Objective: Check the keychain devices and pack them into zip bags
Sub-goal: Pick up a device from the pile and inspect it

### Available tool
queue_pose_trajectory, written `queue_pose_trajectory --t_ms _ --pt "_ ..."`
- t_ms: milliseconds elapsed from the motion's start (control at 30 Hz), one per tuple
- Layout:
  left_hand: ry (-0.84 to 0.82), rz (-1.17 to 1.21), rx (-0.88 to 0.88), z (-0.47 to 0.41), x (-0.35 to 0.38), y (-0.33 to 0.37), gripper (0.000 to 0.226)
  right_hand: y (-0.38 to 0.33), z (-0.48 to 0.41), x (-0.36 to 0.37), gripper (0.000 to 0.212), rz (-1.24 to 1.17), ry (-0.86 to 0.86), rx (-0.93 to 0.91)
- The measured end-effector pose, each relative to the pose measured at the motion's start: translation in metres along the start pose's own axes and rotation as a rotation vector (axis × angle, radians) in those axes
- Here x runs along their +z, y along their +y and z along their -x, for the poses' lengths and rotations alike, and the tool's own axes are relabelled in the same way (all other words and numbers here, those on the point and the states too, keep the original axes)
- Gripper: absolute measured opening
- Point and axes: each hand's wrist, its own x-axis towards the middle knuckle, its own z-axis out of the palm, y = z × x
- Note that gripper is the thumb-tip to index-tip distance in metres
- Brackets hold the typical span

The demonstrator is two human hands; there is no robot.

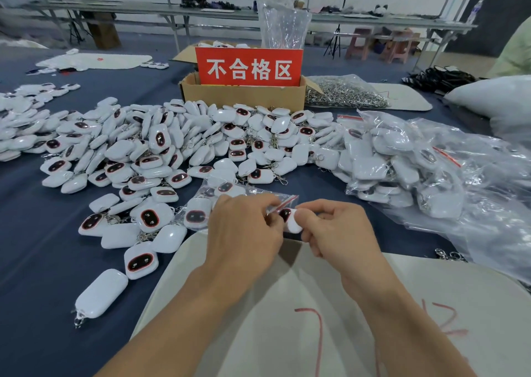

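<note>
Cardboard box (244, 93) stands mid-table on the blue cloth (34, 247), with a red sign (249, 66) propped in it. Against its near side and off to its left sprawls a heap of loose white devices (172, 146), some with the dark oval face up, some face down, metal clips tangled among them. To the right of the box lies a clear sack of metal clasps (344, 92). Nearer than that, still to the right, is a mound of filled bags (402, 161).

Well in front of the box, over the far edge of a white mat (287, 304), the two hands meet. The left hand (244, 230) pinches the red-striped mouth of a zip bag (283, 202), and its knuckles hide most of the opening. The right hand (336, 227) pinches a keychain device (291, 221) with thumb and curled fingers. The device's long axis is tilted: the dark-faced end is up and toward the bag's mouth, the plain white end down toward the mat. Whether its tip is already inside the bag cannot be told.
</note>
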Motion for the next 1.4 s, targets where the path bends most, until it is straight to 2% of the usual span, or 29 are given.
queue_pose_trajectory --t_ms 100,233,333,367,433,500,567,667,767,900,1000,1100,1200,1267,1400 --pt "0.094 0.022 0.161 0.002 0.0 0.004 0.031 -0.006 0.005 0.001 0.022 -0.152 -0.225 -0.009" --pt "0.144 0.072 0.235 0.001 0.002 -0.001 0.035 -0.006 0.006 0.002 0.06 -0.348 -0.419 -0.054" --pt "0.135 0.154 0.295 0.004 0.001 0.002 0.034 -0.004 0.006 0.002 0.065 -0.2 -0.506 -0.107" --pt "0.135 0.178 0.294 0.004 -0.001 0.002 0.033 -0.003 0.006 0.003 0.063 -0.131 -0.482 -0.102" --pt "0.209 0.225 0.221 0.001 -0.008 -0.002 0.036 0.0 0.005 0.002 0.058 -0.068 -0.323 -0.06" --pt "0.366 0.341 0.026 -0.008 -0.019 -0.01 0.037 0.003 0.003 -0.001 0.052 -0.002 -0.091 -0.023" --pt "0.508 0.511 -0.245 -0.019 -0.028 -0.022 0.035 0.004 0.002 -0.004 0.048 0.073 0.08 -0.031" --pt "0.652 0.697 -0.549 -0.031 -0.038 -0.036 0.034 0.002 0.003 -0.005 0.047 0.076 0.151 -0.047" --pt "0.685 0.78 -0.623 -0.034 -0.042 -0.045 0.036 0.001 0.004 -0.002 0.046 0.115 0.17 -0.052" --pt "0.656 0.688 -0.622 -0.037 -0.042 -0.053 0.059 0.001 0.005 0.0 0.045 0.126 0.217 -0.072" --pt "0.558 0.568 -0.626 -0.037 -0.039 -0.057 0.072 0.004 0.004 0.005 0.038 0.118 0.294 -0.113" --pt "0.34 0.453 -0.61 -0.036 -0.035 -0.061 0.068 0.004 0.003 0.012 0.031 0.126 0.292 -0.155" --pt "0.125 0.156 -0.548 -0.035 -0.03 -0.063 0.06 0.002 -0.007 0.016 0.031 0.16 0.242 -0.177" --pt "0.069 0.03 -0.505 -0.033 -0.029 -0.064 0.051 -0.003 -0.019 0.019 0.033 0.179 0.201 -0.193" --pt "0.052 -0.022 -0.456 -0.031 -0.026 -0.066 0.046 -0.025 -0.056 0.028 0.036 0.351 0.107 -0.239"
